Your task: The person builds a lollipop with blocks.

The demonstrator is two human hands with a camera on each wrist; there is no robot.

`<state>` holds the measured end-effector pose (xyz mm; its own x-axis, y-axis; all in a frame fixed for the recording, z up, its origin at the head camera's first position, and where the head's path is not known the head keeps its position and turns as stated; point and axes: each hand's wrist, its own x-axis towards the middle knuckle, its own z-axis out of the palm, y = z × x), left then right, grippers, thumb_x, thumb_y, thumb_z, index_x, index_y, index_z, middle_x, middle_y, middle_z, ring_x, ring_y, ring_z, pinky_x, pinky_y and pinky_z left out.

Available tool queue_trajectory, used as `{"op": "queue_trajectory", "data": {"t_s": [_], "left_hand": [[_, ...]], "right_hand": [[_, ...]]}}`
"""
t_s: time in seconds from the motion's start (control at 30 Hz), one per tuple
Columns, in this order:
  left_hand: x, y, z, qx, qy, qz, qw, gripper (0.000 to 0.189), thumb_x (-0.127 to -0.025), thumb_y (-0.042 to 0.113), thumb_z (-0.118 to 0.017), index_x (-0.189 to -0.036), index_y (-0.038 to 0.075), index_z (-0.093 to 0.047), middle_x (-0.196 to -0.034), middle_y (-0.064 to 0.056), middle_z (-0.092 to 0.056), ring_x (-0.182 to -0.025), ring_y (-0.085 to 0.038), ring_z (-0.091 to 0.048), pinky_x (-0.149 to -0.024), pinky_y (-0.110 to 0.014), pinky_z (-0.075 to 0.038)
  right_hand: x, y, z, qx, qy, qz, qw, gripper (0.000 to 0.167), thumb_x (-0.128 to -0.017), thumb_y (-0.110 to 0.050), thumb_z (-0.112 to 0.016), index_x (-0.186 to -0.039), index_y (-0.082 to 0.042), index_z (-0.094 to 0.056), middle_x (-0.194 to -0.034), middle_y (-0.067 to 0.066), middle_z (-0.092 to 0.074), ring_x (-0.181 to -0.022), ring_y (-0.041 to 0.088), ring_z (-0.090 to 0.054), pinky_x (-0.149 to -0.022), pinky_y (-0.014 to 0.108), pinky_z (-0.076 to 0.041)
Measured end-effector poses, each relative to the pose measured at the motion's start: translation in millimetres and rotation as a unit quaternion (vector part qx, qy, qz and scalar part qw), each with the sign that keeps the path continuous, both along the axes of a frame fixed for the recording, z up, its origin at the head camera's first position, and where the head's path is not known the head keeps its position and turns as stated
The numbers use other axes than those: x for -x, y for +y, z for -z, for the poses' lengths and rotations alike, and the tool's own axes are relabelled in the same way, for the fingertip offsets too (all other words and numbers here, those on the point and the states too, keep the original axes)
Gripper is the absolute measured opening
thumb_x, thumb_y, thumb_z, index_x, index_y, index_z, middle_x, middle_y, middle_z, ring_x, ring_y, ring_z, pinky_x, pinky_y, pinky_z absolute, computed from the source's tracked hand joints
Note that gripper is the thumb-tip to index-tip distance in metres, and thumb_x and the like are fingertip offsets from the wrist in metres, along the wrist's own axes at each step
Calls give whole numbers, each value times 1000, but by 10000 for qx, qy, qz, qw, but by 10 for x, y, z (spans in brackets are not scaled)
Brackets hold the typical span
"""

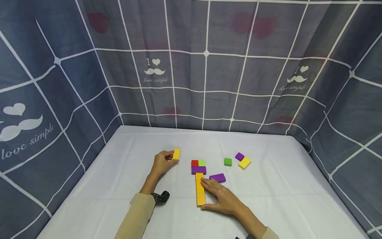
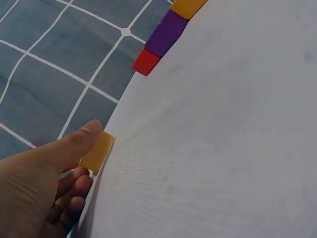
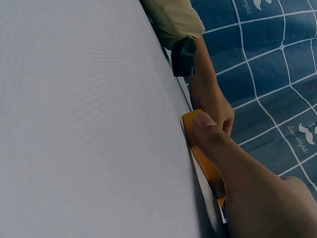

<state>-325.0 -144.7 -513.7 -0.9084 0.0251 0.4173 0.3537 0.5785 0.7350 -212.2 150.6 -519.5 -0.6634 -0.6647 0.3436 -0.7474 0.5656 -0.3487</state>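
Observation:
My left hand (image 1: 162,162) pinches a yellow block (image 1: 176,154) between thumb and fingers, low over the white table, left of a row of blocks. In the left wrist view the thumb lies along that yellow block (image 2: 98,152). My right hand (image 1: 222,197) rests against the right side of the yellow-orange blocks (image 1: 200,194), its fingers extended and its thumb by their near end. At the row's far end, a purple block (image 1: 198,170) lies in front of a red block (image 1: 194,163) and a lime green block (image 1: 202,163).
Right of the row lie a purple block (image 1: 217,178), a green block (image 1: 228,162), a small purple block (image 1: 239,156) and a yellow block (image 1: 244,163). A checked curtain (image 1: 188,73) hangs behind and beside the white-covered table (image 1: 268,186). A black device (image 1: 161,197) sits on the left wrist.

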Motion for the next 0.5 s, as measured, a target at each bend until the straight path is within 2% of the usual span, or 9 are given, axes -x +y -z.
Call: {"op": "queue_trajectory", "data": {"t_s": [0.07,0.13,0.2,0.3,0.37,0.5], "left_hand": [[6,-1,-7,70,-31,-20,10000,54,-63,16,-85,-111,-2,-66,-88,-11,-62,-76,-21,-59,-68,-31,-53],[25,-11,-9,175,-140,41,9997,62,-64,20,-85,-118,0,-62,-101,-14,-61,-87,-25,-59,-76,-34,-53],[51,-29,-14,286,-346,203,9988,72,-64,24,-85,-126,3,-56,-118,-16,-56,-104,-29,-55,-87,-37,-49],[105,-69,-27,507,-783,532,9942,84,-65,29,-84,-136,6,-45,-136,-16,-43,-125,-33,-41,-100,-42,-38],[136,-96,-47,676,-1064,723,9894,88,-66,30,-84,-139,7,-41,-141,-16,-38,-130,-34,-33,-104,-44,-33],[176,-137,-89,893,-1498,876,9808,88,-67,30,-83,-141,9,-38,-144,-14,-35,-132,-33,-30,-107,-45,-28]], "right_hand": [[2,1,1,0,25,-26,10000,83,-76,-62,-62,-139,-12,-42,-145,-1,-37,-130,26,-36,-104,41,-32],[3,3,1,11,56,-45,10000,83,-76,-61,-62,-139,-11,-43,-145,-1,-37,-130,27,-36,-104,41,-32],[6,3,6,20,100,-56,9999,83,-76,-61,-62,-139,-11,-43,-144,0,-37,-130,27,-36,-104,41,-32],[10,2,11,35,143,-65,9999,83,-76,-61,-62,-139,-11,-43,-144,0,-38,-130,28,-36,-104,42,-32],[13,-1,15,37,162,-70,9998,83,-76,-61,-62,-139,-11,-43,-144,0,-38,-130,28,-36,-104,42,-32],[14,0,19,34,153,-56,9999,83,-75,-61,-63,-139,-11,-43,-144,-1,-38,-130,28,-36,-104,42,-32]]}}
